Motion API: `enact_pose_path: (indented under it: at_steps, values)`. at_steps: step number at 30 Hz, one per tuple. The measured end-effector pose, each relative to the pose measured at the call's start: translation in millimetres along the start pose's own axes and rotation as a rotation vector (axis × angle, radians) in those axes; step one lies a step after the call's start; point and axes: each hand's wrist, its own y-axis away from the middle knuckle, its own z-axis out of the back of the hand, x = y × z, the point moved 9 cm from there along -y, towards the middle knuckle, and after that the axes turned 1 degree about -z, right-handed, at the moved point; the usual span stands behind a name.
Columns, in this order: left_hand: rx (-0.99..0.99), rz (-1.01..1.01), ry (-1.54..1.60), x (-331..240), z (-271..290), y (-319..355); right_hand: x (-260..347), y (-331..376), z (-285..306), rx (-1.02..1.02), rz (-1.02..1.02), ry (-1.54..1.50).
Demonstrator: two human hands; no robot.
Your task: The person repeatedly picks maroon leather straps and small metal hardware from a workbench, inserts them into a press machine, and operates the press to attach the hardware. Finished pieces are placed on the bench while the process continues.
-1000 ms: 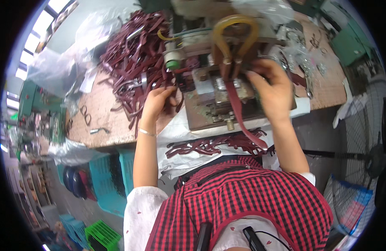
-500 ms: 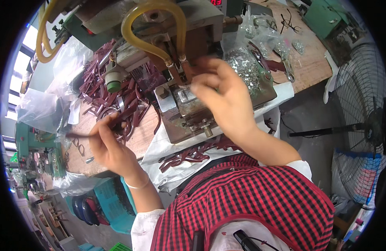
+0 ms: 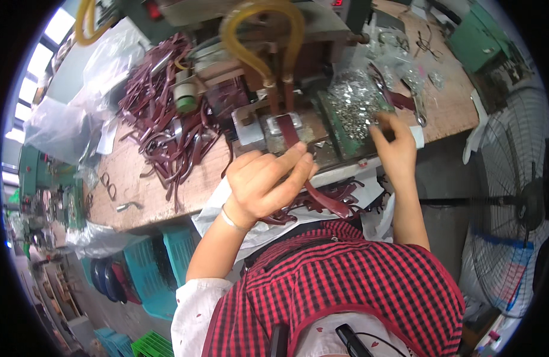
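Observation:
My left hand (image 3: 268,181) is closed on a dark red glasses temple (image 3: 325,201). One end of this temple lies on the small metal fixture of the bench machine (image 3: 276,124), under two copper-coloured prongs; its curved end sticks out past my fingers toward my apron. My right hand (image 3: 396,149) is at the edge of a green tray (image 3: 337,128) full of small shiny metal parts (image 3: 350,107). Its thumb and forefinger are bent and look apart, and no part shows between them.
A big heap of dark red temples (image 3: 167,119) covers the left of the bench; more temples (image 3: 346,189) lie on white cloth before the machine. A yellow hose (image 3: 298,30) loops above the fixture. At right stands a black fan (image 3: 507,196); teal crates (image 3: 149,279) are at lower left.
My left hand has moved right from the temple heap to the fixture, bringing a temple. My right hand has left the prongs and moved right to the tray of metal parts.

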Motion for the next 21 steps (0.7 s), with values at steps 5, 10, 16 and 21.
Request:
enact_pose_path:
  at_steps: [5,10,16,21]
  values:
    - [-0.041,0.062,0.048,1,3,-1,21,6,-18,-0.151,0.312,0.295]
    - [0.008,0.281,0.065,-9,37,32,22,-1,-27,-0.196,0.283,0.251]
    - [-0.004,0.806,-0.39,110,90,86,39,-5,-21,-0.266,0.422,0.261]
    - [0.39,0.788,-0.732,174,41,167,47,-18,-37,-0.209,0.385,0.022]
